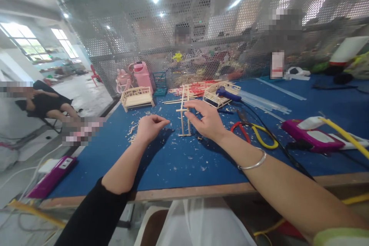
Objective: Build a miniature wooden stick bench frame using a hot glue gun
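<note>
**Two hands at a little stick frame**

The blue worktop (pixel 178 161) is dotted with wood chips. A small wooden bench (pixel 137 98) stands near its far left corner. Red and yellow pliers (pixel 253 130) lie toward the right edge. The right hand (pixel 206 119) pinches the stick frame (pixel 184 111) by its crossbar, near the middle. The left hand (pixel 150 127) is just beside it, fingers loosely curled, holding nothing I can see.

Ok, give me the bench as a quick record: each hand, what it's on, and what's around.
left hand: fingers pinched, apart from the frame; any content too small to tell
right hand: fingertips on the wooden stick frame
frame: standing upright on the blue table
near right: red and yellow pliers, glue gun
behind: miniature bench
surface: wood shavings
</note>
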Tool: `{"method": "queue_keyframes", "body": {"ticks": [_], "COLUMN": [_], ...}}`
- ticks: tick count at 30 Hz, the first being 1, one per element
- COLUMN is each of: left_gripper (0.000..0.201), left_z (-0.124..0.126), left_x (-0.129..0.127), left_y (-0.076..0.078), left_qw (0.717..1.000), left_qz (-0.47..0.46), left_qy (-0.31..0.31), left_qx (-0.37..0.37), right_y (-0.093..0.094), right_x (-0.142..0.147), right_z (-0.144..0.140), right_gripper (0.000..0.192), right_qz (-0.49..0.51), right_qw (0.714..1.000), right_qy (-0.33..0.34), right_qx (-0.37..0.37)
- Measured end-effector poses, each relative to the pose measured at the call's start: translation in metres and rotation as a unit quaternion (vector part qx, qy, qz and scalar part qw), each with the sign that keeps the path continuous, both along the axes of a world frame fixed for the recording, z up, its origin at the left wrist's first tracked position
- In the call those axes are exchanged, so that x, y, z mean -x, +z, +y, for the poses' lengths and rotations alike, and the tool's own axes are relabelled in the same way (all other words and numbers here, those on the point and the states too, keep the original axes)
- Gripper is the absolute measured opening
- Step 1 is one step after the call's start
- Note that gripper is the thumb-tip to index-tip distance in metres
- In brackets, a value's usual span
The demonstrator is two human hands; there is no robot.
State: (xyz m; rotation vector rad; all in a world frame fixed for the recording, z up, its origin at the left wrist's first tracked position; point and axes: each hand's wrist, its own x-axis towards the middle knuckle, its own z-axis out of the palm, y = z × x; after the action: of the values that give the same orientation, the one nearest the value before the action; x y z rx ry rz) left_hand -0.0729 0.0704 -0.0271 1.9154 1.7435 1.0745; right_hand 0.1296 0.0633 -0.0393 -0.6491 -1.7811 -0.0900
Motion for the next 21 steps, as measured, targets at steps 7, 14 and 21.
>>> {"method": "queue_keyframes", "body": {"ticks": [7, 14, 21], "left_gripper": [0.049, 0.023, 0.04], "left_z": [-0.0012, 0.0006, 0.0005], "left_x": [-0.0017, -0.0093, -0.0055], "left_y": [0.0009, -0.0052, -0.0061], "left_qw": [0.997, 0.997, 0.998], "left_qz": [0.042, 0.031, 0.039], "left_qy": [0.02, -0.056, -0.034], "left_qx": [-0.061, -0.044, -0.037], "right_y": [-0.0003, -0.0014, -0.0009], "right_x": [0.0006, 0.0007, 0.0001], "right_z": [-0.0019, -0.0016, -0.0024], "right_gripper": [0.018, 0.02, 0.028], "right_qz": [0.0, -0.007, 0.013], "right_qw": [1.0, 1.0, 1.0], "right_qy": [0.003, -0.003, -0.002], "right_qx": [0.003, -0.007, 0.007]}}
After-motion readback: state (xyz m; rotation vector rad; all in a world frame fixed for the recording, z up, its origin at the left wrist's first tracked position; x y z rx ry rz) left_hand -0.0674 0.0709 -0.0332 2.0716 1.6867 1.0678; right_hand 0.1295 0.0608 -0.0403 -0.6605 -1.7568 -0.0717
